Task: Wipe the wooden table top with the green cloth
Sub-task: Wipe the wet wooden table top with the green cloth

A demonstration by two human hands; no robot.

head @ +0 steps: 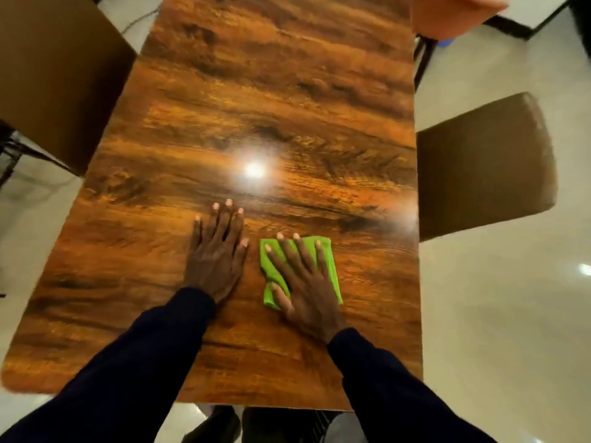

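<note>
Floor (499, 314): pale cream, glossy, visible along both sides of the frame. Lamp glint (585, 269) on it at 3–4 o'clock. Brown padded chair seat (483, 164) at 3 o'clock, outer edge blurred. Second brown seat (54, 75) at 10 o'clock, with dark metal legs (12, 148) beside it at 9. Orange chair (447, 14) at 1 o'clock, black leg (422, 59) under it. Thin dark cable (137, 20) on the floor at 11. Black strip (511, 28) at floor level, 1–2 o'clock; can't tell what it belongs to. Lighting warm, indoor.
</note>
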